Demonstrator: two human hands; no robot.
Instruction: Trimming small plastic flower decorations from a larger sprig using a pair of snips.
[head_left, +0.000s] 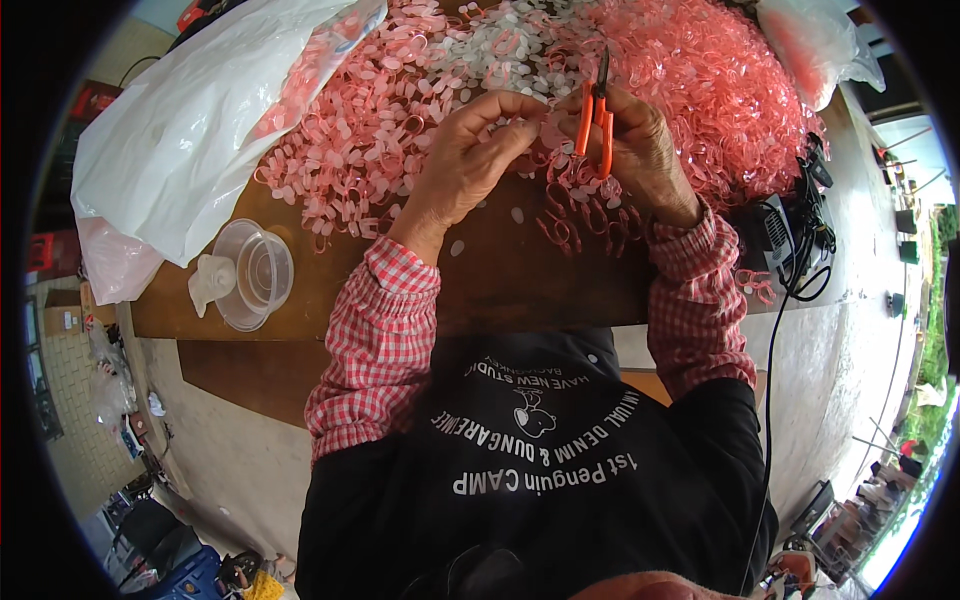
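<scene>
My right hand (645,150) is closed around orange-handled snips (606,140), their dark blades pointing away from me. Close by on the left, my left hand (470,155) has thumb and forefinger pinched together; whatever is between them is too small to make out. Both hands are above the near edge of a heap of small pink plastic pieces (345,150), looped parts with oval ends. A denser, shinier mound of translucent pink pieces (700,90) rises beyond my right hand. Pale, whitish oval bits (490,50) lie between the two.
A large white plastic bag (190,130) covers the table's left side. Near it stand a clear round plastic tub (262,275) and a crumpled whitish piece (212,280). A black cable (800,240) hangs over the right edge beside a grey device (775,230). Another clear bag (815,45) lies far right.
</scene>
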